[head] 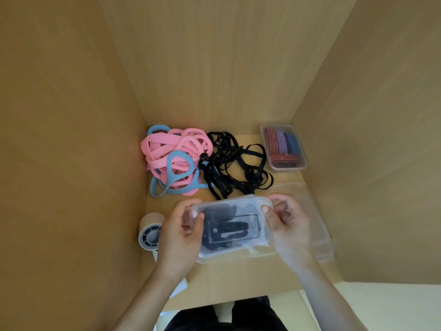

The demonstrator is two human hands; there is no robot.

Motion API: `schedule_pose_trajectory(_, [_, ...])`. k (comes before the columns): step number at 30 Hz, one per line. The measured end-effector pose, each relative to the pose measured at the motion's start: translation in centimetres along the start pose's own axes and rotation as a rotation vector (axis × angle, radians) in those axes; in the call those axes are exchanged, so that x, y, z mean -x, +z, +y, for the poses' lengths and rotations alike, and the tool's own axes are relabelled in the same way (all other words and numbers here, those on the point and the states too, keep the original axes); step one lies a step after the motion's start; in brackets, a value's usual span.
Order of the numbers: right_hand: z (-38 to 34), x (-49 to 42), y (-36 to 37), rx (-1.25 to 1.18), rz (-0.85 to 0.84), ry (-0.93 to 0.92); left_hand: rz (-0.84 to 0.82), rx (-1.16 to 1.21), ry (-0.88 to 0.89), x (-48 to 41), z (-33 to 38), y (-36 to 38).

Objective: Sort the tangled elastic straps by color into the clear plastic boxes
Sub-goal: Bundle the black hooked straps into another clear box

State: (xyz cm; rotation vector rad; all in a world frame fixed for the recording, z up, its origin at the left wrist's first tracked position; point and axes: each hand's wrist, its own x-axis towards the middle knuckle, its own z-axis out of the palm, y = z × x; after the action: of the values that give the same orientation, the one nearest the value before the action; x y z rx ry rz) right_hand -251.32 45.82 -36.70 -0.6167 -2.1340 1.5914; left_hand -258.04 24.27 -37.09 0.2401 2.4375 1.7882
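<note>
1. The left hand [183, 232] and the right hand [288, 229] are gripping the short ends of a clear rectangular plastic box [229, 201], with fingers curled over its rim.
2. It is being held in front of the piles, dark straps [226, 229] inside. It is probably light, thin-walled and slippery, so the rim corners are giving the best hold.
3. The tangled pink-and-blue elastic straps [174, 154] and the loose black elastic straps [229, 163] are lying behind — soft, likely snagging.

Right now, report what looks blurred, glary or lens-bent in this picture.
Head view: the wide lens splays the cardboard walls outward; the clear box, gripped by left hand and right hand, is hazy, its dark contents smeared; the pink and blue tangle and loose black straps read sharper; light is even, shadows faint.
</note>
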Motion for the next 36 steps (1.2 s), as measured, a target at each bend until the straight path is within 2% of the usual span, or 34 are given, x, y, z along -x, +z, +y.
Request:
schedule_pose_trajectory(5, [1.2,-0.9,1.7,0.069,0.012,0.012,-0.128,-0.294,0.074,0.4,-0.8,0.3])
schedule_pose_trajectory(9, [1.7,-1.7,1.8,0.144,0.013,-0.043,-0.153,-0.539,0.152,1.1,-1.2,0.7])
schedule_pose_trajectory(16, [2.5,-2.4,2.2,0.219,-0.062,-0.045,-0.273,-0.435,0.017,1.3,-2.5,0.8])
schedule_pose_trajectory(24, [2.5,-2.9,2.8,0.189,-0.092,0.041,-0.345,-0.585,0.025,-0.1,-2.5,1.0])
schedule_pose_trajectory(36, [3.6,-2.1,3.2,0.268,-0.114,0.01,-0.242,-0.624,0.108,-0.4,-3.5,1.6])
